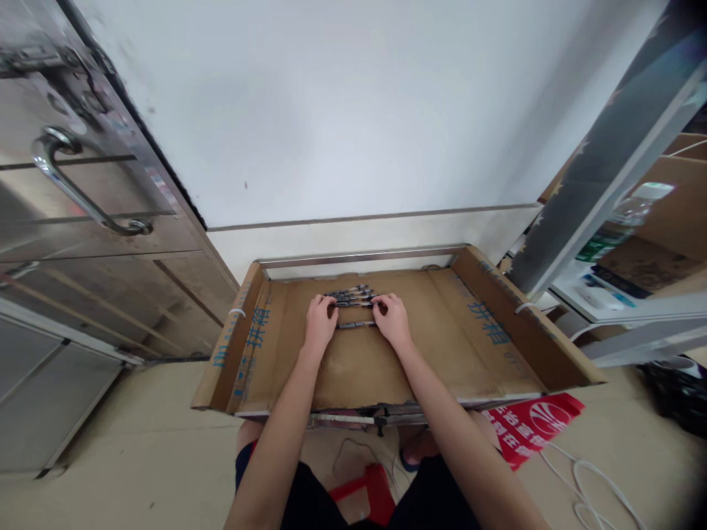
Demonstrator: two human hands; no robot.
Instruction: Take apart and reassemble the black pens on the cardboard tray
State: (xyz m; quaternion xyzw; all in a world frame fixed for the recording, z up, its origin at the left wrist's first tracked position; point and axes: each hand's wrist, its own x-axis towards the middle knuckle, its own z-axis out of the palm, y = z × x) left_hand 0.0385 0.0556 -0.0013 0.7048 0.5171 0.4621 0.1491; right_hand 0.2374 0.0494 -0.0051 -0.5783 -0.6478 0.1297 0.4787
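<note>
Several slim dark pens (353, 297) lie side by side, crosswise, on the cardboard lining of a shallow tray. My left hand (321, 318) is closed, thumb and fingertips at the left ends of this bunch. At the right ends, my right hand (391, 316) pinches in the same way, so the pens span the gap between both hands. A single pen (355, 324) lies apart from the bunch, nearer to me, its ends close to both hands. The fingertips partly hide the pen ends.
The cardboard tray (342, 368) has raised side walls and stands against a white wall (353, 118). A metal door with a handle (91, 195) is at left. On the right, a shelf (624, 309) holds a plastic bottle (627, 221). White cable (585, 478) lies on the floor.
</note>
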